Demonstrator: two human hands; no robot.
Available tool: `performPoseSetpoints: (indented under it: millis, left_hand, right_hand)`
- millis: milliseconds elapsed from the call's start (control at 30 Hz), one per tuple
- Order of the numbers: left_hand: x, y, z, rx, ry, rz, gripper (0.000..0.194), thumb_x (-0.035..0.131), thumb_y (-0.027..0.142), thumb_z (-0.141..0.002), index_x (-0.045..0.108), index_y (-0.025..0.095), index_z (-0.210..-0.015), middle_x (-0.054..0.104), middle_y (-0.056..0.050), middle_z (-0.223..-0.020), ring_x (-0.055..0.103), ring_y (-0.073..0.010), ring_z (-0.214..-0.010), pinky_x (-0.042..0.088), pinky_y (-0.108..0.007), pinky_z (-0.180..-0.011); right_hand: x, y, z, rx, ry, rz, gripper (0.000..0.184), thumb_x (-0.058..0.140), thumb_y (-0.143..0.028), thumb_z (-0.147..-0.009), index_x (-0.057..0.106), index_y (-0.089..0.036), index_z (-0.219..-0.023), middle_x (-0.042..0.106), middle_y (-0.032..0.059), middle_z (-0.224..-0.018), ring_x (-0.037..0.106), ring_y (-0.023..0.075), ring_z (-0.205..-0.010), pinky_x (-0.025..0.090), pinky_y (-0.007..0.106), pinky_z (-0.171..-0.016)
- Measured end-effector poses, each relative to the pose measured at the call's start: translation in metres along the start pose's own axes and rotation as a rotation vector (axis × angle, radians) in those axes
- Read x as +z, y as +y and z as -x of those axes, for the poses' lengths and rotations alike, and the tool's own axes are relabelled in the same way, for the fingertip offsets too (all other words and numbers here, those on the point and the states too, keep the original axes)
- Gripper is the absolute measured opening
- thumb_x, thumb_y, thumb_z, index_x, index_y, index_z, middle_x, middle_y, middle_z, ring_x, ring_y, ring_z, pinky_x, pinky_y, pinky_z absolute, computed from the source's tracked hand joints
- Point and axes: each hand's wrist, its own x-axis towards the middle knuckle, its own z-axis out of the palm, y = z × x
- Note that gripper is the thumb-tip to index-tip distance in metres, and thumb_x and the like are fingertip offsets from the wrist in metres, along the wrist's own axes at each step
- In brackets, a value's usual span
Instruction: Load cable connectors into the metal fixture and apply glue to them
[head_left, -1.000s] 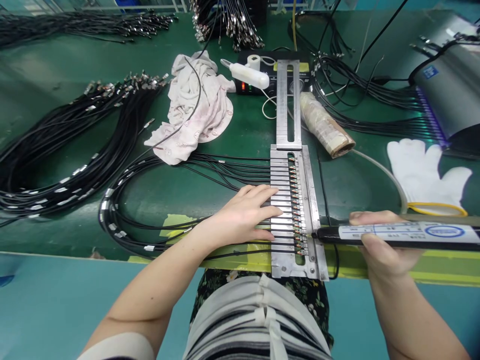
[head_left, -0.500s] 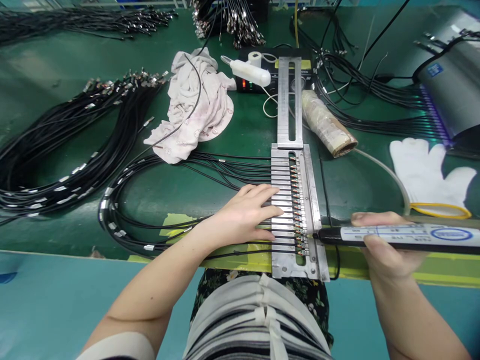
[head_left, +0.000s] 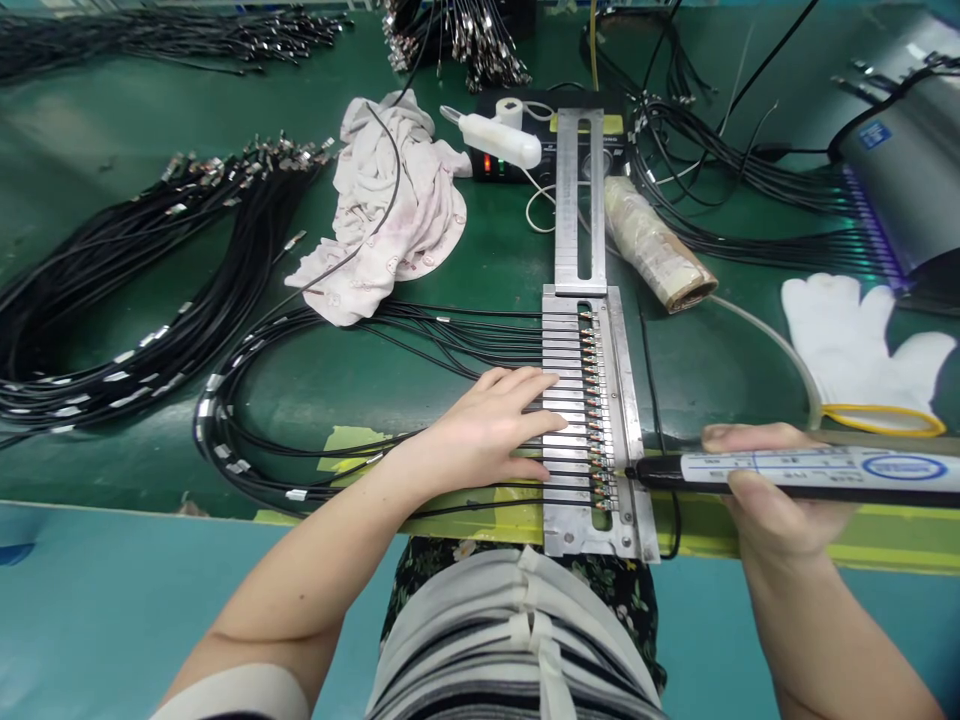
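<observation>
A slotted metal fixture (head_left: 562,520) stands at the bench's front edge, with several black cables (head_left: 465,345) laid side by side in its grooves. Their stripped, small-tipped ends (head_left: 598,400) line up along its right part. My left hand (head_left: 487,425) lies palm down over the cables, fingers spread, fingertips resting on the fixture's left side. My right hand (head_left: 780,500) grips a black-and-white marker pen (head_left: 810,468), held level with its black nose pointing left. The nose meets the lower cable ends at the fixture; whether it touches them I cannot tell.
Cable bundles (head_left: 150,290) lie left; a crumpled cloth (head_left: 397,210) sits behind the fixture. A metal slide (head_left: 564,200) extends backward near a black control box (head_left: 487,140). To the right are a wrapped roll (head_left: 656,245), a white glove (head_left: 840,340) and a grey lit machine (head_left: 907,170).
</observation>
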Motion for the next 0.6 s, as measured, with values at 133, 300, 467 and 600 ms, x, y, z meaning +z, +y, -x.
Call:
performPoseSetpoints:
  millis: [133,300,467,600]
  left_hand:
    - [0.0,-0.0001,0.0001,-0.006,-0.01,0.003,0.045,0.067,0.044,-0.076,0.059,0.019,-0.113,0.04,-0.018,-0.137,0.034,-0.032,-0.128,0.032,-0.046,-0.098]
    - [0.0005,-0.0006,-0.0001,-0.009,-0.014,0.003,0.045,0.067,0.044,-0.076,0.059,0.02,-0.113,0.04,-0.018,-0.138,0.033,-0.0322,-0.129,0.032,-0.046,-0.099]
    - [0.0006,-0.0006,0.0,-0.01,-0.009,0.009,0.045,0.067,0.044,-0.076,0.059,0.02,-0.113,0.04,-0.018,-0.138,0.033,-0.0322,-0.129,0.032,-0.046,-0.099]
    - [0.0007,-0.0011,0.0003,-0.006,-0.006,0.019,0.045,0.067,0.044,-0.076,0.059,0.02,-0.113,0.04,-0.018,-0.138,0.033,-0.0324,-0.129,0.032,-0.047,-0.099]
  right_hand:
    - [-0.0007,-0.0002,0.0,0.001,-0.028,-0.013,0.02,0.067,-0.022,-0.072,0.072,-0.026,-0.091,0.068,-0.0004,-0.08,0.061,0.0173,-0.067,0.05,0.031,-0.061]
    - [-0.0007,-0.0009,-0.0011,-0.03,-0.052,-0.038,0.023,0.066,-0.019,-0.072,0.071,-0.026,-0.093,0.068,-0.0016,-0.081,0.061,0.016,-0.068,0.051,0.03,-0.063]
    - [0.0003,-0.0004,-0.0014,-0.023,-0.059,-0.046,0.024,0.066,-0.018,-0.072,0.071,-0.026,-0.094,0.068,-0.0017,-0.082,0.061,0.0165,-0.068,0.051,0.031,-0.062]
    - [-0.0003,-0.0004,-0.001,0.006,-0.058,-0.056,0.022,0.066,-0.021,-0.072,0.071,-0.026,-0.092,0.067,-0.0017,-0.08,0.061,0.0169,-0.068,0.051,0.031,-0.061]
